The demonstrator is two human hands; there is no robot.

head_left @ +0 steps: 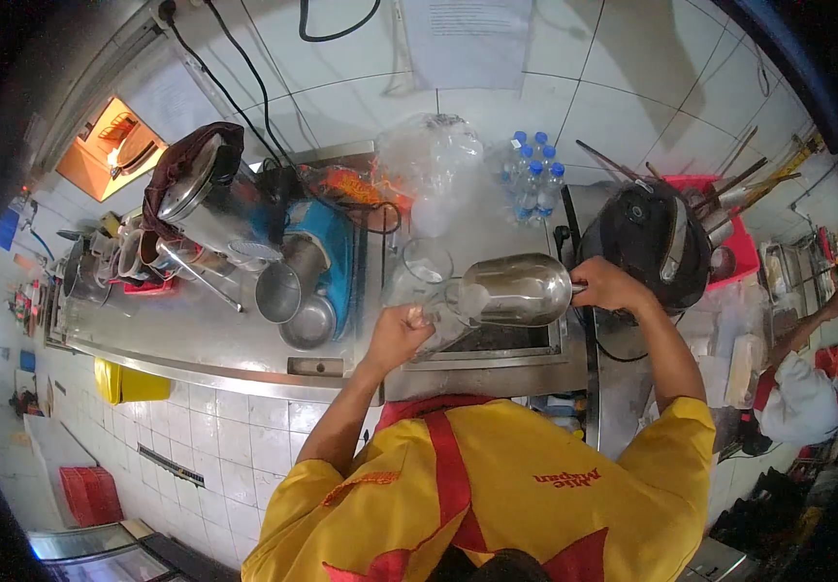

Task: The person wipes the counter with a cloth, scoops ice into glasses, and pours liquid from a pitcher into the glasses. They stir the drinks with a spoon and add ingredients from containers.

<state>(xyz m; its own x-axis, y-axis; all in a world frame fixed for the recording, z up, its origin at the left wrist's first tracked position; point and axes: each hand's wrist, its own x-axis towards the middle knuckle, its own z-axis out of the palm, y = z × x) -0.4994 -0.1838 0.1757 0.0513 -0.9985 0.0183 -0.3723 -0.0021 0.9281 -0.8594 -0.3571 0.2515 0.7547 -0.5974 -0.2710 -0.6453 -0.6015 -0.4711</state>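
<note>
My right hand [605, 285] is wrapped round the handle of a shiny metal scoop [521, 288], its lip pointing left. Whitish contents [474, 299], perhaps ice, show at the lip. The fingers of my left hand [402, 339] are closed on a clear glass jug [446, 332], whose mouth is right by the scoop's lip; the scoop partly covers it. Just behind it stands another clear glass vessel [427, 260], apart from both hands. Beneath the scoop is a dark recess [501, 338] in the steel counter.
On the left are a blue appliance [334, 242], metal cups [283, 291] and a tall metal urn [210, 199]. Blue-capped water bottles [535, 184] stand by the wall. A black appliance [640, 242] and a red crate [744, 252] are at the right. Farther right, a person in white [797, 403] works.
</note>
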